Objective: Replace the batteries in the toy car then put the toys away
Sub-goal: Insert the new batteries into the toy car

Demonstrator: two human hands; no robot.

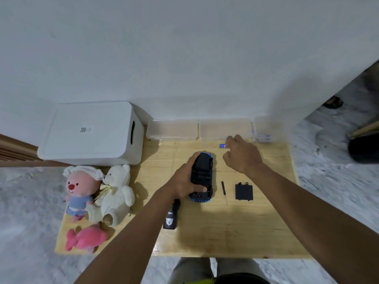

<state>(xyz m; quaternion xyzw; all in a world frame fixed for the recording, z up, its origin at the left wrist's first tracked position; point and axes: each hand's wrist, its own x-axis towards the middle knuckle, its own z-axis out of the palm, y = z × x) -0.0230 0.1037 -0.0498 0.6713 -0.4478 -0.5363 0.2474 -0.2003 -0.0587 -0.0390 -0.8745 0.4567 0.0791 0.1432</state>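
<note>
Plainly, in the head view, the next move turns on where the blue batteries [222, 145] lie relative to our two hands. The toy car [202, 175] rests belly-up near the middle of the table [266, 222]. Its long axis runs from 12 to 6 o'clock, and the battery bay is uncovered and faces us. Our left grip [184, 184] comes in from 7 o'clock and is clamped on the car, with fingers curled over its left flank and the thumb pressing near its near end, so the car is pinned.

The small blue item we take for the batteries sits at about 1 o'clock from the car, near the table's far edge and just in front of the clear boxes [224, 130]. Our right grip [244, 155] hovers just beside it, at its 4 o'clock, fingers loosely curled. We cannot tell whether they already pinch it or stand apart. That hand is clearly the nearer one, so we judge the fetch falls to it, followed by a short carry toward 7 o'clock to the open bay.

The battery cover [243, 191] and screwdriver [223, 188] lie at 3 o'clock of the car, apart from it, so closing up is not yet done.
</note>
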